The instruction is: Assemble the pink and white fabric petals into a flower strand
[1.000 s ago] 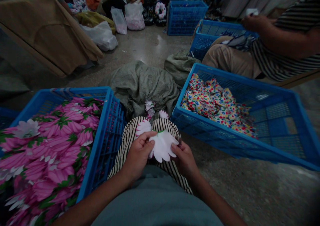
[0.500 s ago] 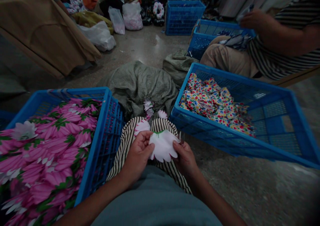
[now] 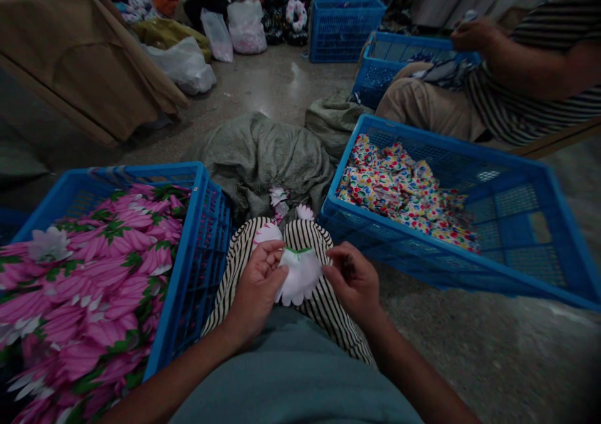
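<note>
A white scalloped petal-shaped cloth piece with a green stitched top edge hangs above my lap. My left hand pinches its left edge between thumb and fingers. My right hand is at the piece's right edge, fingers curled in and thumb tip close to the cloth; a dark thing in the curled fingers is too unclear to name. More pink and white petal pieces lie on my striped trousers, with others at the mouth of a grey-green sack ahead.
At my left, a blue crate holds many pink petal pieces with green tops. Another blue crate at right holds colourful patterned cloth pieces. A person in a striped top sits beyond it. Plastic bags lie farther off.
My right hand has shifted slightly right and up, its fingers curling more. The thin metal tips seen beside it before are out of sight. The cloth piece has turned and looks narrower.
</note>
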